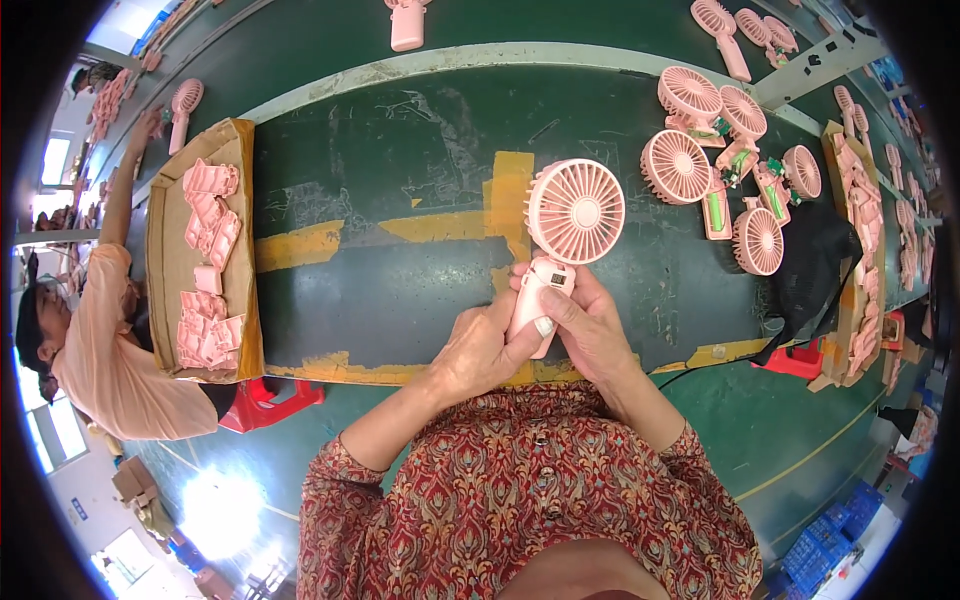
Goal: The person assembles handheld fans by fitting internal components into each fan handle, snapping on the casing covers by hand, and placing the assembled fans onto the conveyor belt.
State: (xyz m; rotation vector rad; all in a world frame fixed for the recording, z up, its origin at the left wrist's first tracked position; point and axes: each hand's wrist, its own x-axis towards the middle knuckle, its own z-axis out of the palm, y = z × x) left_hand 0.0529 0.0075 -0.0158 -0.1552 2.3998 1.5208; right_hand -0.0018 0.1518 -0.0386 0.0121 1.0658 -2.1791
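A pink handheld fan (577, 211) is held in both hands over the near edge of the green bench, its round grille pointing away from me. My left hand (482, 343) wraps the left side of the fan's handle (545, 285), thumb across its lower part. From the right, my right hand (597, 325) grips the same handle, thumb pressed on its front just below a small dark display. The handle's lower end is partly hidden by my fingers.
Several opened pink fans (676, 166) with green parts showing lie at the right. A cardboard box (252, 250) of pink shell pieces stands at the left, another box (838, 340) at the far right beside black cloth (815, 260). A co-worker (120, 340) reaches across at far left.
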